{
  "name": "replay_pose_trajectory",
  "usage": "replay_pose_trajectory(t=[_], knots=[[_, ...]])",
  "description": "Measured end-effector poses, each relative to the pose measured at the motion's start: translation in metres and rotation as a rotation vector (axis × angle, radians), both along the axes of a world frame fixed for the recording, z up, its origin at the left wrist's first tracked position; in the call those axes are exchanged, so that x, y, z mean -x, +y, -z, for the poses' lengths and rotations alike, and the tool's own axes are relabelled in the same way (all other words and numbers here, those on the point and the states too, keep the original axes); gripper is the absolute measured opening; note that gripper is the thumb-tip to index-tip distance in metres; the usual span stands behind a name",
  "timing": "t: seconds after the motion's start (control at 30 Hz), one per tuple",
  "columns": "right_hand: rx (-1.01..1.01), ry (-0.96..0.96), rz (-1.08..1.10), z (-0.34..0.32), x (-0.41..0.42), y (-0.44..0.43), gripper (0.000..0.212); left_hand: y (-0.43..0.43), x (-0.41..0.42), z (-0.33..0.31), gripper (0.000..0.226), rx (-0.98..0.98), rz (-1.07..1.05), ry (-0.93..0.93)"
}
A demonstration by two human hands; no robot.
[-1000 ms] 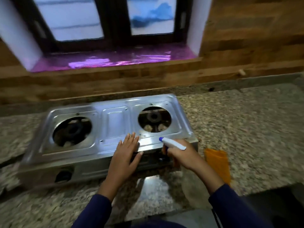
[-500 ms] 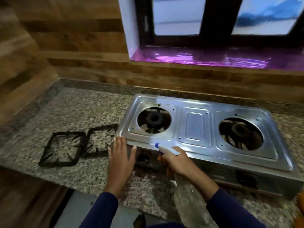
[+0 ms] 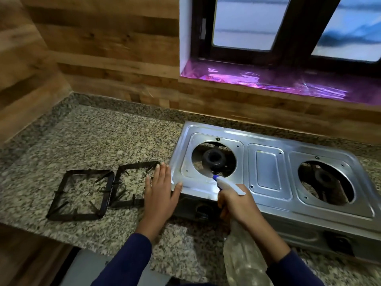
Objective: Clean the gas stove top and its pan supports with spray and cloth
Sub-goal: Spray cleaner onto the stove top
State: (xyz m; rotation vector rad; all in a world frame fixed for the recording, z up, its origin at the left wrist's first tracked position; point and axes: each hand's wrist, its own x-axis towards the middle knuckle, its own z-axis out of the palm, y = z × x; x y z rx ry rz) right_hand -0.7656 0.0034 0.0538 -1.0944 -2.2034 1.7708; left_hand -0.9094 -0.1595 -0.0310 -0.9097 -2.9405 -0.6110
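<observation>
A steel two-burner gas stove (image 3: 266,168) sits on the granite counter with both burner openings bare. Two black square pan supports (image 3: 61,195) lie side by side on the counter to its left. My right hand (image 3: 237,205) grips a clear spray bottle (image 3: 241,259) by its white trigger head. The blue nozzle points at the stove's left burner (image 3: 214,159). My left hand (image 3: 160,190) lies flat with fingers apart. It covers the right pan support's near corner, and its thumb touches the stove's front left edge. No cloth is in view.
The granite counter (image 3: 92,141) meets wood-panelled walls at the left and back. A window with a shiny purple sill (image 3: 268,79) is above the stove. The counter's front edge runs just below the pan supports.
The view has swung left, bringing the pan supports into sight and the orange cloth out of it. My left hand slid from the stove top to its left edge.
</observation>
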Motion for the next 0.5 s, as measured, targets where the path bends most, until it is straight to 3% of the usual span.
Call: replay_pose_trajectory(t=[0.1, 0.33, 0.5], knots=[[-0.029, 0.058, 0.054, -0.008, 0.007, 0.002, 0.02, 0.006, 0.016, 0.0, 0.079, 0.029, 0.064, 0.016], [0.008, 0.098, 0.241, -0.012, 0.007, 0.007, 0.038, 0.024, 0.038, -0.001, 0.08, 0.065, 0.172, 0.039], [-0.079, 0.148, 0.313, -0.017, -0.007, 0.006, 0.029, 0.026, 0.031, 0.0, 0.082, 0.051, 0.208, 0.054]])
